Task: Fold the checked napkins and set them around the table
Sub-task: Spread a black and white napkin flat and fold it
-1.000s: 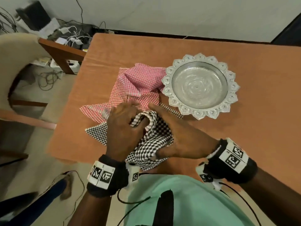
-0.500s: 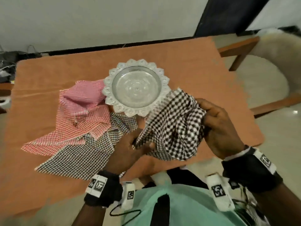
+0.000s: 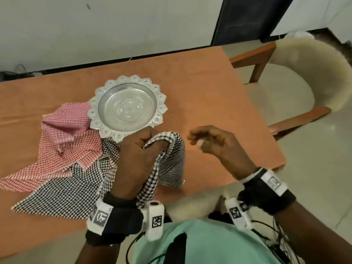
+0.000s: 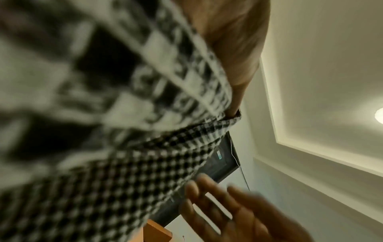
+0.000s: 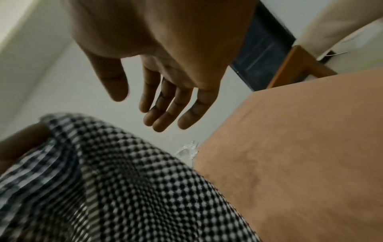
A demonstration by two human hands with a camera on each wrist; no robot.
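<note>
Napkins come after the room, so the big things first: an orange-brown table (image 3: pixel 200 88) fills most of the head view, pushed up near a white wall (image 3: pixel 114 25) with a dark baseboard and a dark door panel (image 3: pixel 245 18) to the right. A cream upholstered chair (image 3: pixel 297 88) with wooden arms stands at the table's right end, on a pale floor. In the left wrist view a stepped white ceiling shows, with a round lamp at its edge.

On the table a silver plate (image 3: pixel 127 130) with a scalloped rim sits just left of centre. A red checked napkin (image 3: pixel 62 138) lies crumpled against the plate's left side, spreading toward me, and a black checked napkin (image 3: pixel 62 189) lies flat beneath and beside it near the front edge.

The wristbands carry black-and-white square code markers; I can read no words on them.

My left hand (image 3: pixel 136 155) is fisted around a second black-and-white napkin (image 3: pixel 171 161), which is bunched through my fingers and hangs down to the table in front of the plate. My right hand (image 3: pixel 215 143) floats just right of that cloth, fingers loosely bent and spread, holding nothing and clear of the fabric.
</note>
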